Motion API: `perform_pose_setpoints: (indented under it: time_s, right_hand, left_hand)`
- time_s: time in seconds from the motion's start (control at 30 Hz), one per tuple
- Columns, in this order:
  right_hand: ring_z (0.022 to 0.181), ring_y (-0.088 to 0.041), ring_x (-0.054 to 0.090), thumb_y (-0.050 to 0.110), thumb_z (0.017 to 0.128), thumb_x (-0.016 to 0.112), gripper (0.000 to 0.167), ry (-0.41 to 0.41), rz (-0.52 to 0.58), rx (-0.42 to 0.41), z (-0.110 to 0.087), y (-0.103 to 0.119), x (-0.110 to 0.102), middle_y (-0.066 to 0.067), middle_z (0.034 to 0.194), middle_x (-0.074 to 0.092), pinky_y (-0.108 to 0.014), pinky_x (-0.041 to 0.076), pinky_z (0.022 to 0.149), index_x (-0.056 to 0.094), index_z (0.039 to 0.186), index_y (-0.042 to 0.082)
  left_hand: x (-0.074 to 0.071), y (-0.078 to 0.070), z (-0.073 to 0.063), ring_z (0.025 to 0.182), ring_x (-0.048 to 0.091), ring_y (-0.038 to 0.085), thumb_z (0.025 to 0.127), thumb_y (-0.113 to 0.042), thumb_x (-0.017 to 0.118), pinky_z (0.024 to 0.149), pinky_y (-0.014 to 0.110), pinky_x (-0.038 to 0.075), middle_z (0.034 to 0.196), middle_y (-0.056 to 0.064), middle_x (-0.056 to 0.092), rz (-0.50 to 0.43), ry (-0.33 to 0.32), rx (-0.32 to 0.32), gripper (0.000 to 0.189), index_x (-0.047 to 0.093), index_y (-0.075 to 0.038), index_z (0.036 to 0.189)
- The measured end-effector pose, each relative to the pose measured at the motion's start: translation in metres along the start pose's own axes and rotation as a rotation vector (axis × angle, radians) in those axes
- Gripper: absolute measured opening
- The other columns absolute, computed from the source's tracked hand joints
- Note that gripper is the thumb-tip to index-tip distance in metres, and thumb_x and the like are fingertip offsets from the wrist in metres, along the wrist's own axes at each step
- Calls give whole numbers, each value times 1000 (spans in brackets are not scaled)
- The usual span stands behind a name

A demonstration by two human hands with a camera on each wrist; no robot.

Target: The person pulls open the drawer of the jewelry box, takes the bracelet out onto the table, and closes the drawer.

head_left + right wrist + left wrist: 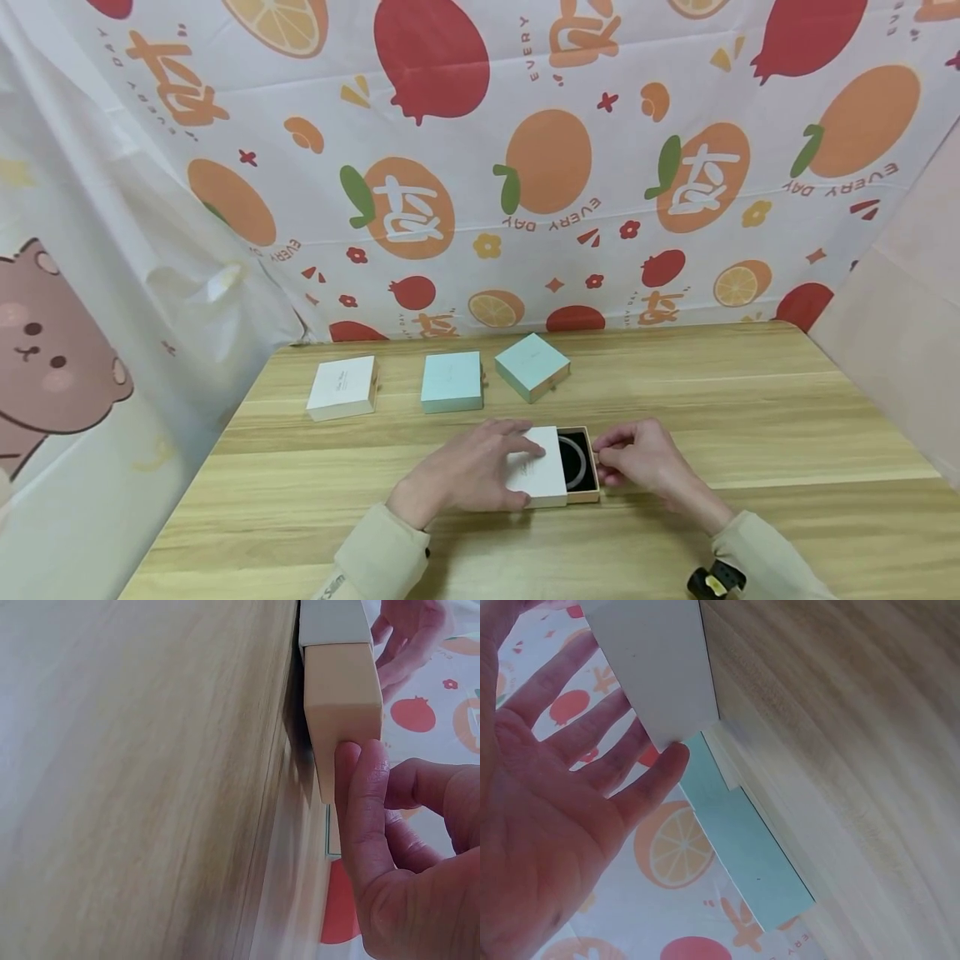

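Note:
A white drawer-style jewelry box [546, 479] lies on the table in front of the person, its tan-edged drawer [584, 497] partly out to the right. Inside, a silvery bangle [584, 467] shows against black lining; the outer sleeve covers its left part. My left hand [472, 468] holds the sleeve from the left, thumb at the near edge, a finger across the lid and others toward the far side. At the drawer's front my right hand [647, 454] pinches with thumb and fingertips; in the right wrist view the fingertips [369, 757] meet the tan front [345, 712].
Behind the hands stand another white box [342, 390] at left and two pale turquoise boxes, one square-on [452, 382] and one turned [532, 367]. The wooden table [750, 400] ends at a fruit-print curtain [465, 200]. A black watch [716, 581] is on the right wrist.

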State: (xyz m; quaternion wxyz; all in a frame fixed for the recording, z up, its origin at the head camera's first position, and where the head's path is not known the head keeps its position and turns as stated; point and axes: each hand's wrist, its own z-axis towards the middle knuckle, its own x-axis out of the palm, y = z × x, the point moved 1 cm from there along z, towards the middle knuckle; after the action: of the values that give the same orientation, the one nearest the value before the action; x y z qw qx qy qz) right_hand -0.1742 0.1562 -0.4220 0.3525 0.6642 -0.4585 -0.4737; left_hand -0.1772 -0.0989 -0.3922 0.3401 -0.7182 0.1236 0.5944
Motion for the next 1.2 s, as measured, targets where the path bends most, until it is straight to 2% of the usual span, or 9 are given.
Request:
perform_pose_setpoints:
  time_s: [0.83, 1.2]
  right_hand:
    - [67, -16, 69, -6, 90, 63, 16, 35, 12, -51, 0, -9, -9, -13, 87, 72, -28, 61, 59, 72, 103, -9]
    - [67, -16, 69, -7, 89, 62, 20, 7, 31, -8, -1, -10, -13, -13, 84, 72, -28, 62, 61, 73, 105, -8]
  left_hand:
    - [-2, 4, -3, 142, 51, 26, 78, -38, 80, 114, 47, 46, 155, 2, 53, -4, -4, 6, 52, 70, -32, 128]
    - [-2, 6, -3, 143, 50, 28, 78, -37, 80, 115, 48, 45, 155, 3, 52, -5, -1, -1, 52, 70, -30, 128]
